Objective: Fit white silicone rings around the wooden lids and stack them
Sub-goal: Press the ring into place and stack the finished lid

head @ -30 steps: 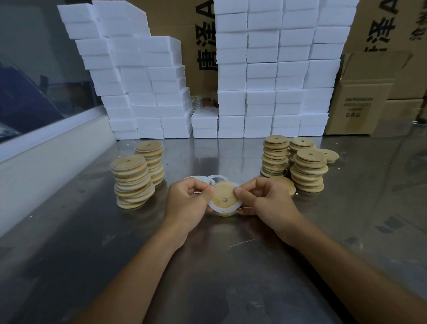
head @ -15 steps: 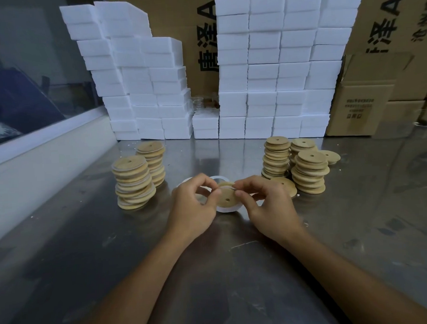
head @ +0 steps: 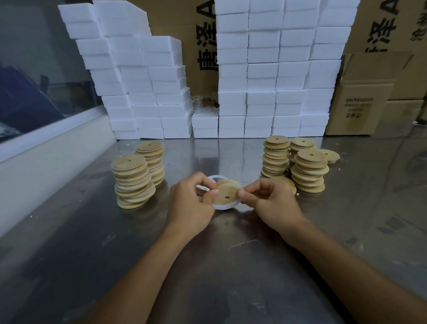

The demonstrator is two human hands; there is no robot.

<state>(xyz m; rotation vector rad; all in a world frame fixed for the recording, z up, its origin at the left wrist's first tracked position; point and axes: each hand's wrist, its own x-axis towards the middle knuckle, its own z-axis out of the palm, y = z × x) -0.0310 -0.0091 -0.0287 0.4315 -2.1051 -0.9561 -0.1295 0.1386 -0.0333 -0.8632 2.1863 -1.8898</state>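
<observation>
Held between both hands above the steel table (head: 236,271): one round wooden lid (head: 225,196), pale and smooth-grained, with a small hole at its centre and a white silicone ring (head: 224,206) showing around its lower rim. Left hand (head: 190,205) at the lid's left edge, thumb and forefinger pinching the rim. Right hand (head: 270,203) at the right edge, fingertips pinching rim and ring together. Just behind the lid, flat on the table, a loose white ring (head: 214,179), partly hidden by the left fingers.

To the left, two stacks of ringed lids (head: 132,181), thin pale bands visible between the discs, somewhat crooked. To the right, three stacks of bare wooden lids (head: 308,172), stepped-edged discs with centre holes, plus single lids lying flat beside them. Table surface brushed, reflective, lightly scratched. Along the back, rectangular white foam blocks (head: 264,69) stacked like bricks, matte and fine-pored, before printed cardboard boxes (head: 366,94).
</observation>
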